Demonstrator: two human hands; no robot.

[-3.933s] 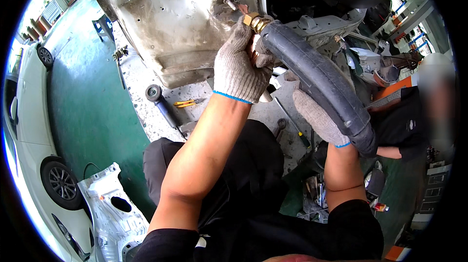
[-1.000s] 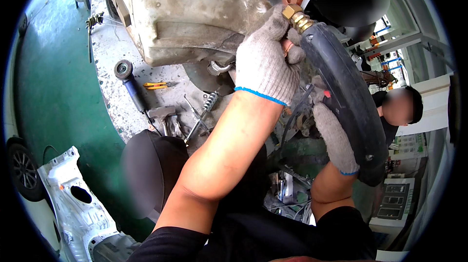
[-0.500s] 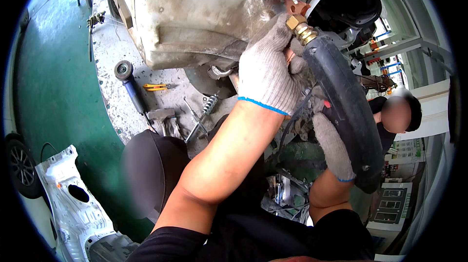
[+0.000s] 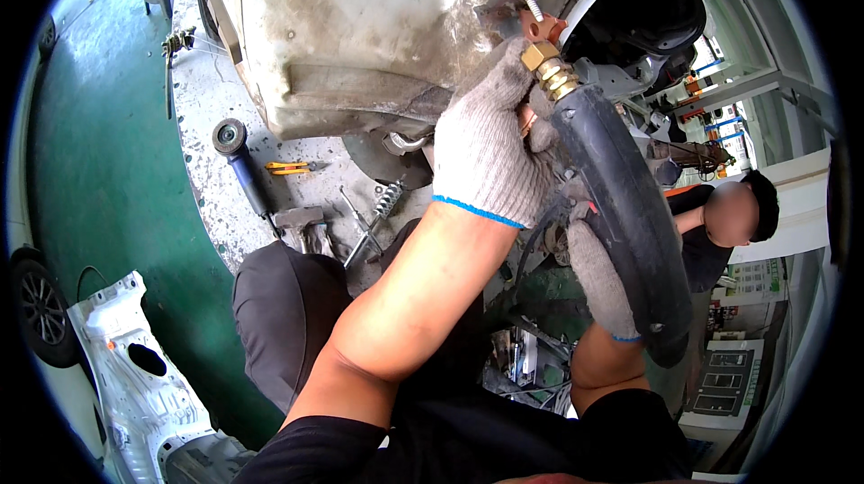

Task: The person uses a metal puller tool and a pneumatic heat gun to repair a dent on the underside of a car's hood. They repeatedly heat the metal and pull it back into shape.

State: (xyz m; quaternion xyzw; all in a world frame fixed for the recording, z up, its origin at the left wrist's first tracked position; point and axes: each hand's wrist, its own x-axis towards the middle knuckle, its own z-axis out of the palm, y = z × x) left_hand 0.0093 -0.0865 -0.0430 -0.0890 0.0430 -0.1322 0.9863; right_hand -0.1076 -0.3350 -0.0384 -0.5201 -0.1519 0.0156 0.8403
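Note:
My left hand (image 4: 490, 138), in a knitted glove with a blue cuff, closes around a copper-coloured part beside a brass fitting (image 4: 553, 70). The fitting sits at the upper end of a thick, black-sleeved tool (image 4: 621, 205) that runs down to the right. My right hand (image 4: 601, 282), also gloved, is at the tool's lower half, its fingers partly hidden behind the black body; a small red piece shows by its fingertips. Above, a copper-coloured tip (image 4: 543, 27) with a threaded pin (image 4: 531, 4) stands close to a worn, dirty cream metal panel (image 4: 360, 30); contact is unclear.
On the speckled table (image 4: 211, 93) lie an angle grinder (image 4: 241, 169), yellow-handled pliers (image 4: 288, 167) and a coil-spring tool (image 4: 387, 201). A bare metal body part (image 4: 135, 376) stands lower left. Another person (image 4: 711, 232) is at the right. Cables and tools (image 4: 522, 358) lie below.
Both hands and the black-sleeved tool have shifted slightly down and left in the picture. The other person at the right has moved a little.

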